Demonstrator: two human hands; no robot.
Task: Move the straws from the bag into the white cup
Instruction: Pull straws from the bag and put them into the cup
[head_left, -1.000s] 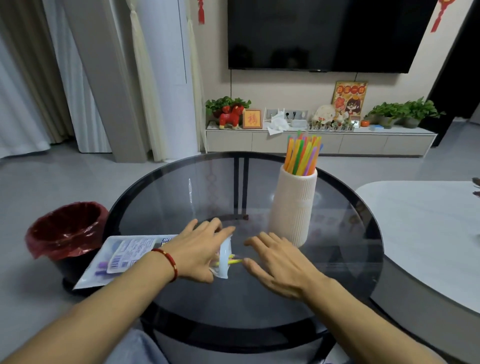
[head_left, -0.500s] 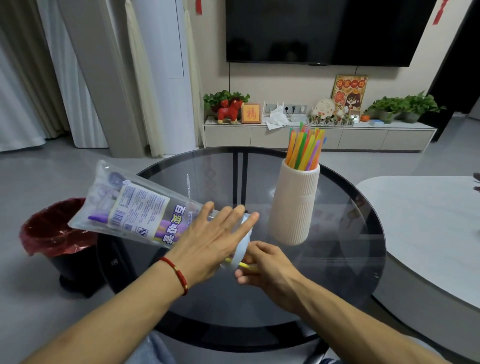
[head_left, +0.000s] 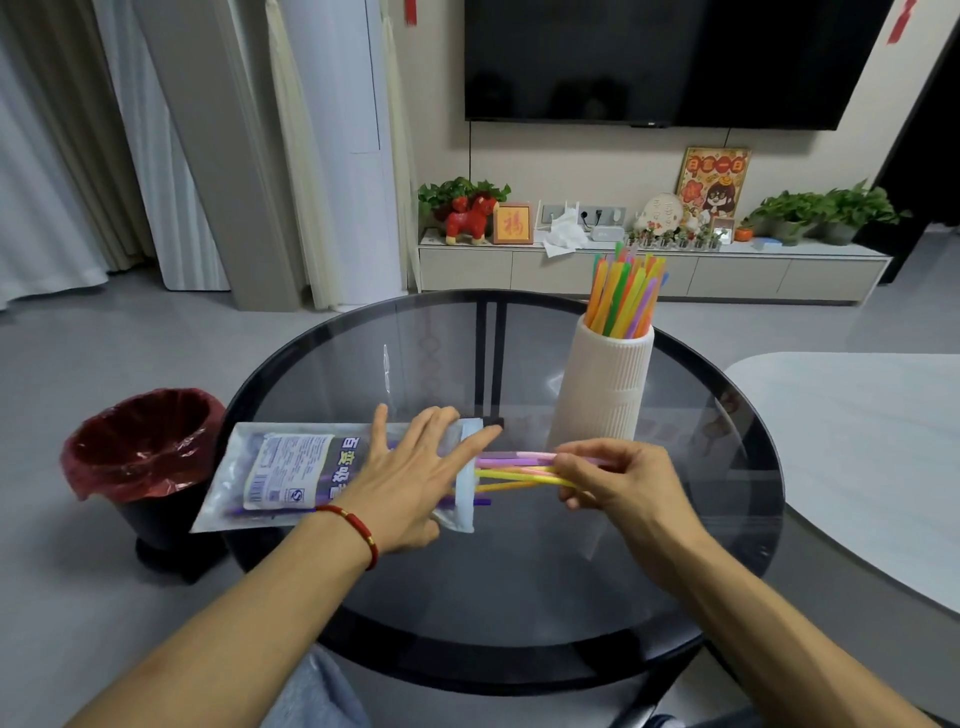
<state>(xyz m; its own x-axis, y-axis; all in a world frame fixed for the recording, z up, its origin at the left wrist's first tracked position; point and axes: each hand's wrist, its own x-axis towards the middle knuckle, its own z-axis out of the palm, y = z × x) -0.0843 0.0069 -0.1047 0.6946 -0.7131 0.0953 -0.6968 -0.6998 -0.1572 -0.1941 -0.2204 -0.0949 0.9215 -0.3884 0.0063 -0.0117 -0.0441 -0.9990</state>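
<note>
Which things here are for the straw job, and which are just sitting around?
For the job:
bag, held flat by the left hand
straws, pinched by the right hand
white cup, already holding straws

Just sitting around:
red bin
television
red toy horse
plants

A single wide-angle head camera is looking forward and down from close above a round glass table (head_left: 519, 597), taking in both forearms up close, and facing a television (head_left: 670, 57) on the far wall.

Bag (head_left: 270, 478) print unreadable; left hand (head_left: 410, 483) hides bag mouth.
</note>
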